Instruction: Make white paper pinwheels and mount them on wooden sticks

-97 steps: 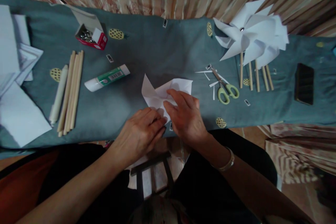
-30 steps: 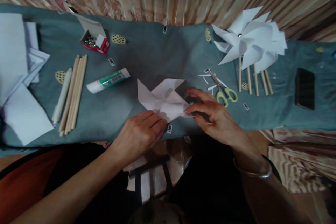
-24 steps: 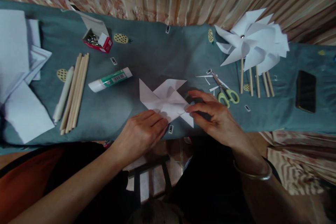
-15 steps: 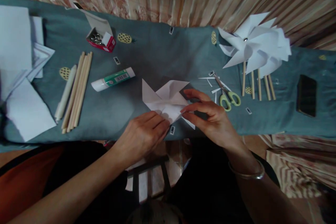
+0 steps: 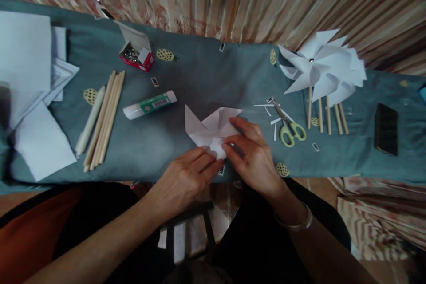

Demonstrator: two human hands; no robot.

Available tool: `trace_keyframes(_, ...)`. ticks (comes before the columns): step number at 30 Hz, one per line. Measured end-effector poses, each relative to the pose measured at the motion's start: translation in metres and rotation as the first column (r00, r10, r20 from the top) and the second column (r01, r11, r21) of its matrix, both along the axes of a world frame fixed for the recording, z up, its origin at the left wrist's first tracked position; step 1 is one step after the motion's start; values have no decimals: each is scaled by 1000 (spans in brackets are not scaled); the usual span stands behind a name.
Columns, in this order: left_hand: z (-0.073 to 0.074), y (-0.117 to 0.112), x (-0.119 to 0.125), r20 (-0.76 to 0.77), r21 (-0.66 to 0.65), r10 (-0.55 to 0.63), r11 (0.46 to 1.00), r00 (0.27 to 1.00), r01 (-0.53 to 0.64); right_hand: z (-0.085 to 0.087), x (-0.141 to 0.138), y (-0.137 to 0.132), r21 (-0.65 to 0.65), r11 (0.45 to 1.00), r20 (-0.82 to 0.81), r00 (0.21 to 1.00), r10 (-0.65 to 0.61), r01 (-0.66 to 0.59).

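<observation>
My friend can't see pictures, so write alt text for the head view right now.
A person's left hand and right hand hold folded white paper on a grey-green tablecloth. To the left lie a glue stick, wooden sticks and white sheets; to the right, scissors, white paper pinwheels and a dark phone.

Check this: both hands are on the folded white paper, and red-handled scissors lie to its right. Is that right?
Not quite: the scissors are green-handled, not red, as the head view shows. They lie right of the folded white paper, which the left hand and right hand both touch.
</observation>
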State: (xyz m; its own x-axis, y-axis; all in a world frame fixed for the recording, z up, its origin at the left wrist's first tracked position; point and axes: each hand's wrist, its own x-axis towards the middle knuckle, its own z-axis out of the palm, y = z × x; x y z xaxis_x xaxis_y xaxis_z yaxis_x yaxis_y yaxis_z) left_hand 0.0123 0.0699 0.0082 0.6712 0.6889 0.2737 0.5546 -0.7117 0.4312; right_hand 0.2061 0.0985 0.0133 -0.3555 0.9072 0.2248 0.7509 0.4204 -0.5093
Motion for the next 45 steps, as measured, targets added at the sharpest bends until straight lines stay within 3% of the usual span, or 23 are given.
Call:
trace_keyframes(12, -2, 1, 3, 37, 8, 25, 1000, 999, -26, -3, -2, -2, 97, 995, 2, 1000, 30, -30)
trace_keyframes(23, 0, -1, 4, 35, 17, 43, 999, 998, -44, -6, 2, -2, -111, 992, -232, 969, -85, 61)
trace_keyframes(36, -1, -2, 5, 16, 22, 40, 999, 999, -40, -7, 3, -3, 78, 995, -41, 997, 65, -61)
trace_keyframes(45, 1, -2, 4, 9, 15, 35, 999, 999, -35, -5, 0, -4, 134, 991, -23, 1000, -10, 13)
